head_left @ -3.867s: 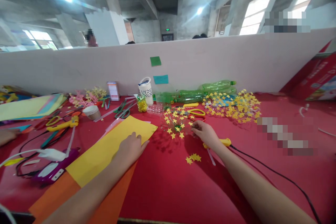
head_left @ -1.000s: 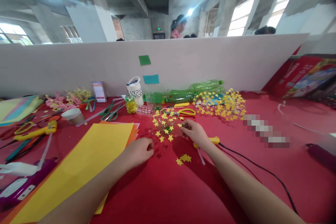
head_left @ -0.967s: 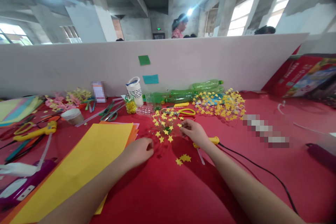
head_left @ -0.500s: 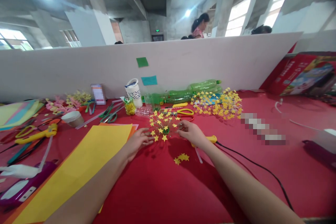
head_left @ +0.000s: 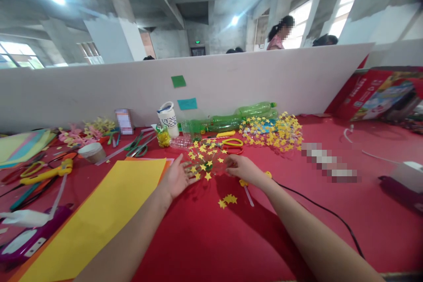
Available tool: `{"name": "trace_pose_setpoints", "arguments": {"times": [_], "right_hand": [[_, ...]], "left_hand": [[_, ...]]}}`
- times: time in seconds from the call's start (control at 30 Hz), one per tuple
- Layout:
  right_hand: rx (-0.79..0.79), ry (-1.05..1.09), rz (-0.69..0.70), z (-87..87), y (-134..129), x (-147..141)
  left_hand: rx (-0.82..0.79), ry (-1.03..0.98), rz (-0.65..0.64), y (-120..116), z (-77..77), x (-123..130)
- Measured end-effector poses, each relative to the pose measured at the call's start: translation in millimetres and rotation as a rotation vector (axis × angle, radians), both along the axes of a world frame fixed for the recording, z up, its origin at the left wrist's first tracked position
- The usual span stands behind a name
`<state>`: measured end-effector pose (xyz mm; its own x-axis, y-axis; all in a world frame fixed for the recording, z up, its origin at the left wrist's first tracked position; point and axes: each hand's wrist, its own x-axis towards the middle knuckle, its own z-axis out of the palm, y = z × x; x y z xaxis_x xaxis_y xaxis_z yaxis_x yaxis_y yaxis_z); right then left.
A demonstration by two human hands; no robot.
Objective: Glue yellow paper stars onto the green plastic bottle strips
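A clear plastic spray (head_left: pixel 206 156) tipped with yellow paper stars, green at its middle, rests between my hands. My left hand (head_left: pixel 178 176) is open at its left side, palm turned inward and fingers spread behind the nearest stars; whether they touch it I cannot tell. On the other side, my right hand (head_left: pixel 243 168) is loosely curved, thumb and fingers apart, with nothing visible in it. Partly hidden beneath that hand is a yellow glue gun (head_left: pixel 268 175), a clear glue stick (head_left: pixel 249 196) jutting from it. Loose yellow paper stars (head_left: pixel 228 201) lie in front.
Yellow paper sheets (head_left: pixel 109 202) lie left, near another yellow glue gun (head_left: pixel 49 172). Behind are yellow-handled scissors (head_left: pixel 233 142), green bottles (head_left: pixel 228 122), a white cup (head_left: pixel 168 119) and a larger star cluster (head_left: pixel 280 134). A black cord (head_left: pixel 324 205) runs right; a white partition (head_left: pixel 132 83) closes the back.
My left hand has turned its palm inward and spread its fingers. My right hand has shifted slightly right, away from the star spray. Beyond the partition, a person has moved right.
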<state>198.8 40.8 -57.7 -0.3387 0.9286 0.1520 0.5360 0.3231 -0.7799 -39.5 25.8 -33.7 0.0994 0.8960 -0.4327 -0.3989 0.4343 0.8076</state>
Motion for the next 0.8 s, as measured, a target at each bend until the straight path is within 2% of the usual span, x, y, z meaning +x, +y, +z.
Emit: {"name": "trace_pose_setpoints", "arguments": {"times": [0.1,0.3,0.47,0.53,0.67,0.8], "right_hand": [[0.034,-0.037,-0.022,2.3,-2.6,-3.1],[0.07,-0.137,-0.088,6.9,0.9,1.1],[0.134,-0.309,-0.162,21.0,0.1,25.7],[0.159,-0.392,-0.149,22.8,-5.5,38.7],[0.196,-0.525,-0.056,12.4,-23.6,54.9],[0.241,-0.594,-0.033,0.9,-35.6,63.7]], "left_hand": [[-0.089,-0.089,0.058,9.5,-3.2,9.2],[-0.124,-0.08,0.098,25.8,-11.5,25.5],[-0.115,-0.091,0.101,24.4,-10.6,26.9],[-0.089,-0.115,0.08,22.9,-8.0,23.9],[-0.037,-0.177,0.076,22.5,-5.2,21.3],[-0.037,-0.223,0.092,22.9,-8.8,29.5]]}}
